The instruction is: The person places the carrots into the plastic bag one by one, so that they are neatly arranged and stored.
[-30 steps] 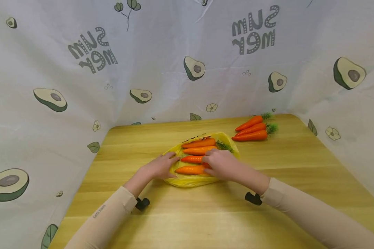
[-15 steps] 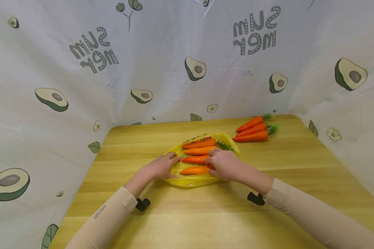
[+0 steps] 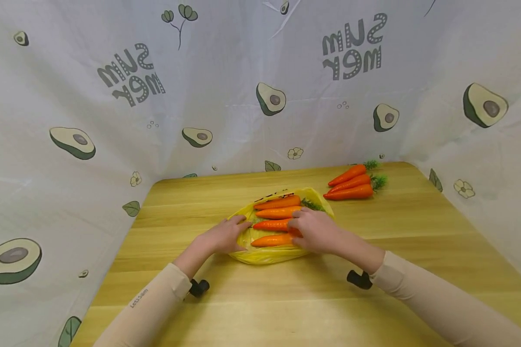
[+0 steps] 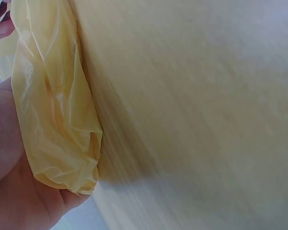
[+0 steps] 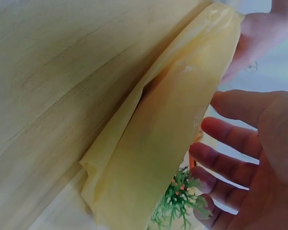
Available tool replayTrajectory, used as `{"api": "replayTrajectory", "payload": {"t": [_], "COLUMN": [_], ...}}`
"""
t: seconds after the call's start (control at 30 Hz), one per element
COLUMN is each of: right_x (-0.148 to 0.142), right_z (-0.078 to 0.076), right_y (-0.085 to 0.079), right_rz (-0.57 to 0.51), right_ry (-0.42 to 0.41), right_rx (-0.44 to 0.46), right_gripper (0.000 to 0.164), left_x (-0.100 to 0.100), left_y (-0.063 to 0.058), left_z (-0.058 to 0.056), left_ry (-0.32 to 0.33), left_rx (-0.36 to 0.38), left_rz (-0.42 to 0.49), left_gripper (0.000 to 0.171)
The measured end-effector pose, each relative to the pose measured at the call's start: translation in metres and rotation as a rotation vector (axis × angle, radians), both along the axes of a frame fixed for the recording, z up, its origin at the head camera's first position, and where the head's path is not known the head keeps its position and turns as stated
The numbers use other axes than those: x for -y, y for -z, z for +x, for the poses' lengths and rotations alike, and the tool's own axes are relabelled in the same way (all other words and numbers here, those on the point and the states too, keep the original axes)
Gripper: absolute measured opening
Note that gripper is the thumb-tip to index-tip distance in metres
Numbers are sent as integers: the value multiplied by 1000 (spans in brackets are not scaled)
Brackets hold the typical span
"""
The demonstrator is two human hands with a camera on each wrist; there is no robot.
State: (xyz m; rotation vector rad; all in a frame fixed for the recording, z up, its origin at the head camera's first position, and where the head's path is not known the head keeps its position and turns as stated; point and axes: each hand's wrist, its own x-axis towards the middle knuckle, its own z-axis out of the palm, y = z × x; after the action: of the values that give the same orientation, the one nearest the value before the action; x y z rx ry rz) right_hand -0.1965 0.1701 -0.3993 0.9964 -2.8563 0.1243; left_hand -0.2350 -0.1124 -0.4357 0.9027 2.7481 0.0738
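A yellow plastic bag (image 3: 265, 256) lies spread on the table, with several orange carrots in its mouth, side by side, tips to the left. My left hand (image 3: 226, 236) rests at the bag's left end, fingers spread over the rim; in the left wrist view the crumpled bag (image 4: 57, 105) lies against the palm. My right hand (image 3: 314, 232) reaches over the bag's right side, its fingertips at the front carrot (image 3: 269, 240) and the one behind it. In the right wrist view its fingers are apart and loosely bent, beside green carrot tops (image 5: 182, 194).
Three more carrots (image 3: 350, 180) with green tops lie together at the table's back right. The wooden table (image 3: 260, 313) ends at a white curtain (image 3: 226, 86) printed with avocados, which hangs behind and at both sides.
My right hand has moved slightly to the right, and the front carrot has slid a little right with it. My left hand stays at the bag's left end.
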Motion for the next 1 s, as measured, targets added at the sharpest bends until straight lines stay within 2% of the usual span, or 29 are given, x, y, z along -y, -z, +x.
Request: {"api": "replayTrajectory", "payload": {"t": [0.3,0.83,1.0], "right_x": [-20,-75,-101], "right_z": [-6,-17,-27], "right_y": [-9,-30,-38], "right_rz": [-154,-194,-262], "right_ry": [52,205,246], "right_rx": [-58,-103,-51], "right_gripper": [18,19,25], "left_x": [0,-2,-1], "left_y": [-2,-3,-4], "left_z": [0,0,0], "left_ry": [7,7,5], "left_rx": [2,7,2], "left_rz": [8,25,26], "left_gripper": [77,75,75]}}
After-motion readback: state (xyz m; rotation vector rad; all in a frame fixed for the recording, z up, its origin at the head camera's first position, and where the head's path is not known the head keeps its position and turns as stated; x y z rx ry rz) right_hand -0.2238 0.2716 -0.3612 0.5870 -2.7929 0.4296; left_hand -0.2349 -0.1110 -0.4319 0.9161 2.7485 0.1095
